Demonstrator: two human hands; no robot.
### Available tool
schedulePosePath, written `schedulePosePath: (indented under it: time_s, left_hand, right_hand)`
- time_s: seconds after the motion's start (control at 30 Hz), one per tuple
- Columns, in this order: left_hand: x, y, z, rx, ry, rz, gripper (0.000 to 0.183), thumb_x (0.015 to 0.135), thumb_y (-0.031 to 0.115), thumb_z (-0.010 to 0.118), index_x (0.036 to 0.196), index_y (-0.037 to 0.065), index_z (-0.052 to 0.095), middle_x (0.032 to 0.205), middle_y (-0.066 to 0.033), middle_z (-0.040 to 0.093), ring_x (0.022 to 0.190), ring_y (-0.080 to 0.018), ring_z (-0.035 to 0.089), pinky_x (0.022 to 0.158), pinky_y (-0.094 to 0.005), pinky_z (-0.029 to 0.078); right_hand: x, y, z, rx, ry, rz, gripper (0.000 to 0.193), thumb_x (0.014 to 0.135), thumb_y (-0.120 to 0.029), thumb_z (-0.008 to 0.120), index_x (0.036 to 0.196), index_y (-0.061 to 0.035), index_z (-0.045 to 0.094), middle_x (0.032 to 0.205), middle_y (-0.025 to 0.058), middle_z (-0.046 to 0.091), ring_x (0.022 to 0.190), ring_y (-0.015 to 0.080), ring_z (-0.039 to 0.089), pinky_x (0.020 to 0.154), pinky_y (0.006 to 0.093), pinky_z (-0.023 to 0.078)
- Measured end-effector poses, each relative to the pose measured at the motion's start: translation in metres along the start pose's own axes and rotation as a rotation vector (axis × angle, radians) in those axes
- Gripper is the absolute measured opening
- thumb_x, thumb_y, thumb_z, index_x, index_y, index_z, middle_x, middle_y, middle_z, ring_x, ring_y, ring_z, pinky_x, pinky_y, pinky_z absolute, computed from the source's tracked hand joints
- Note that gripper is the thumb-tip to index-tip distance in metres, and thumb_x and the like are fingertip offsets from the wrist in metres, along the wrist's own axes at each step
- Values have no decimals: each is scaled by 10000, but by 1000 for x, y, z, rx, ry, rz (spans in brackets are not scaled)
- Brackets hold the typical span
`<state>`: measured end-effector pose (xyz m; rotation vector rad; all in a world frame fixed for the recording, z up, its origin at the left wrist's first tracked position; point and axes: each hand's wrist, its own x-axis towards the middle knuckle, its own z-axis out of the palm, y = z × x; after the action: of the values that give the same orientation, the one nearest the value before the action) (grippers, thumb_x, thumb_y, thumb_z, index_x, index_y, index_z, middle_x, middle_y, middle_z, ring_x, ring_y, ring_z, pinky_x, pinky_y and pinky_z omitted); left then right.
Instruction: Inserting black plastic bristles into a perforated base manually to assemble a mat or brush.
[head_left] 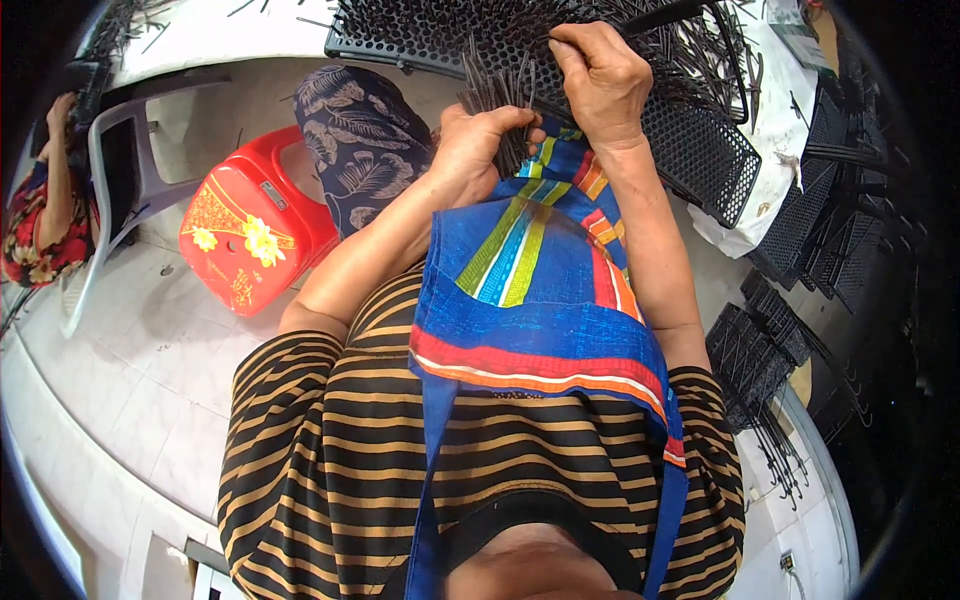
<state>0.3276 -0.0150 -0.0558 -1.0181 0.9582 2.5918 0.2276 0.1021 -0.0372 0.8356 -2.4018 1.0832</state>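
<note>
My left hand (468, 150) is closed round a bundle of thin dark sticks (512, 150), which poke up past the thumb above my lap. Up and to the right of it, my right hand (605, 80) has thumb and fingers pinched together over the black perforated tray (425, 62). Whatever lies in that pinch is too small or hidden to name. Many dark sticks (440, 20) crowd the tray, a number of them standing up from its holes. Across my lap lies a blue striped apron (540, 260).
A red plastic stool (235, 235) with yellow flowers stands at my left. Farther left is another person's arm (58, 190) by a pale chair frame (95, 200). Black mesh racks (750, 350) with hooks lie to the right. Loose sticks litter the white table (230, 40).
</note>
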Motion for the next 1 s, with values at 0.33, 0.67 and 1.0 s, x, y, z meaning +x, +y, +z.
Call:
schedulePosePath:
  time_s: [0.33, 0.67, 1.0]
  left_hand:
    - [3, -3, 0, 0, -4, 13, 64, 789, -47, 645, 820, -100, 626, 763, -164, 656, 614, -228, 656, 517, -304, 539]
    - [1, -3, 3, -17, -19, 2, 59, 787, -53, 640, 819, -98, 617, 767, -166, 652, 606, -228, 647, 512, -317, 536]
    - [1, -2, 2, -25, -34, -4, 69, 783, -57, 642, 834, -96, 617, 777, -161, 656, 613, -227, 648, 513, -315, 533]
  right_hand:
    - [6, -11, 0, -142, -29, -38, 91, 751, -45, 716, 839, -52, 695, 762, 72, 666, 643, 192, 655, 572, 276, 504]
    - [0, -4, 1, -178, 6, 69, 102, 732, -118, 739, 743, -66, 652, 705, 69, 643, 593, 242, 628, 532, 312, 485]
    - [-15, 12, 7, -229, -17, 15, 89, 731, -163, 705, 737, -113, 632, 710, 56, 618, 624, 274, 630, 536, 367, 503]
